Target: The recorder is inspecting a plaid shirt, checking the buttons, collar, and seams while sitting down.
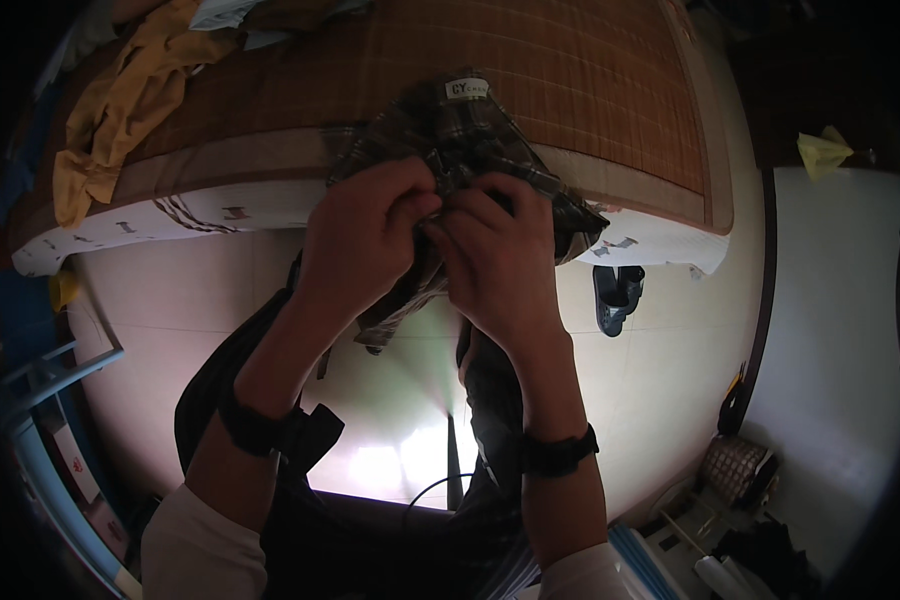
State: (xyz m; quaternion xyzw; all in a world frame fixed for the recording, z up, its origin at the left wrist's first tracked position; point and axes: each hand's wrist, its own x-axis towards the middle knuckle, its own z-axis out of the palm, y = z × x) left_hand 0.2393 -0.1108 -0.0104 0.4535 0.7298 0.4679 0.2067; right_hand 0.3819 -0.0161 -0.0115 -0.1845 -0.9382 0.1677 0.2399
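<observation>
A dark plaid shirt (485,125) lies bunched over the near edge of the bed, with a white label (467,89) facing up at its far end. Part of the cloth hangs down below my hands. My left hand (370,215) is closed, thumb and fingers pinching the shirt near its middle. Right beside it, almost touching, my right hand (500,240) is closed on the same cloth with bent fingers. The exact bit between the fingertips is too small and shadowed to make out. Both wrists wear black bands.
A brown woven mat (590,90) covers the bed. A mustard-yellow garment (125,110) lies on its left side. Dark slippers (615,298) stand on the floor by the bed's right end. A blue frame (55,380) stands at left, a checked bag (735,470) at lower right.
</observation>
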